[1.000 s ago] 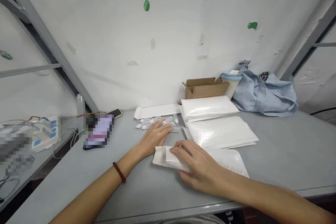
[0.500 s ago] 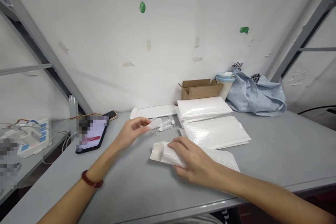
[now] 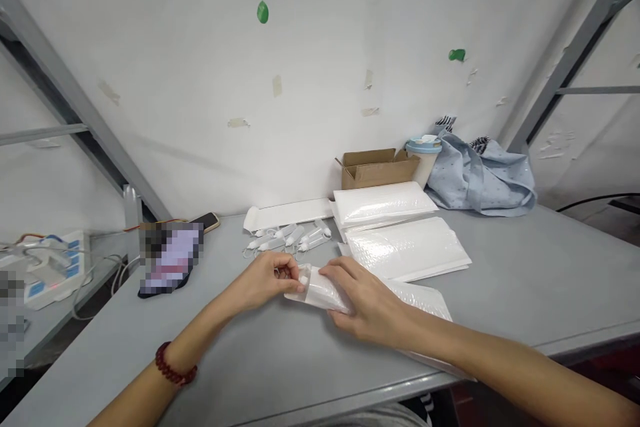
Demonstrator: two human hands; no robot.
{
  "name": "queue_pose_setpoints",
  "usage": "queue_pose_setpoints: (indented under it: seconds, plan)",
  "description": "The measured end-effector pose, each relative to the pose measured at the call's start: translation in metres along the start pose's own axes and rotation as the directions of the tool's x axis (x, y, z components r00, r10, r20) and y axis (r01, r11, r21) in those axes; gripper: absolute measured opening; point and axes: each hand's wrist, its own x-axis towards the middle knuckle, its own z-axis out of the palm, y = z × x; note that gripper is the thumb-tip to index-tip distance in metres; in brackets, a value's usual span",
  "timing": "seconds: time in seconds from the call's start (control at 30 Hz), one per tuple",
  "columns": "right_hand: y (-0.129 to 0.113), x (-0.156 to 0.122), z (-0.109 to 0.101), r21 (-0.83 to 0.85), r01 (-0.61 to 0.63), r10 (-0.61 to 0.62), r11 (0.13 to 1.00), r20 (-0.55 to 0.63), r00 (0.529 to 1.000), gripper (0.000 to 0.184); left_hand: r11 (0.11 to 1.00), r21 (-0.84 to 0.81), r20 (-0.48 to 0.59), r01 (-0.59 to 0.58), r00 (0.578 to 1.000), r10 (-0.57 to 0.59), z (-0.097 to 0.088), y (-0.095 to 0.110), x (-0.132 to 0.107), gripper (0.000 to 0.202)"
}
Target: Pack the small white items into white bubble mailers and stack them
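My right hand (image 3: 367, 300) is wrapped round a white bubble mailer (image 3: 330, 290), whose mouth gapes toward the left. At that mouth my left hand (image 3: 277, 277) is closed, its fingertips at the rim. A small bottle (image 3: 303, 279) with a white cap shows there, most of it inside the mailer. Just beyond my hands lie several small translucent bottles (image 3: 295, 235) with white tips and thin loops. Another white bubble mailer (image 3: 425, 300) lies partly under my right forearm.
Stacked bubble mailers (image 3: 407, 247) lie right of the bottles, with a flat white strip (image 3: 290, 215) behind. Along the wall stand an open cardboard box (image 3: 377, 170), a lidded cup (image 3: 425, 163) and a blue cloth bag (image 3: 480, 177). Phones (image 3: 175, 257) and a power strip (image 3: 60, 267) are left.
My left hand has moved from over the loose bottles toward me, carrying a small bottle to the mailer's mouth. My right hand keeps its hold on the mailer. The view has shifted slightly.
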Motion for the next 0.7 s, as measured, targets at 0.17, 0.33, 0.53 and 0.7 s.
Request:
queue_pose_setpoints:
  seconds: [0.17,0.33,0.53,0.7]
  plan:
    - [0.001,0.000,0.001,-0.004,0.014,-0.014,1.000,-0.001,1.000,0.051,0.989,0.079,0.170,-0.125,0.979,0.110,0.004,0.011,-0.007,0.017]
    - [0.002,-0.001,0.001,-0.008,0.012,-0.012,1.000,-0.004,1.000,0.051,0.991,0.117,0.053,-0.070,0.997,0.064,-0.017,0.012,-0.008,0.025]
    - [-0.001,0.000,-0.001,0.012,-0.013,0.013,1.000,0.010,1.000,0.049,0.893,0.402,-0.446,0.202,0.895,-0.002,-0.059,-0.035,0.003,0.026]
    - [0.000,0.000,-0.002,0.008,-0.016,0.016,1.000,0.016,1.000,0.050,0.877,0.442,-0.353,0.188,0.935,-0.023,-0.060,-0.057,0.009,0.018]
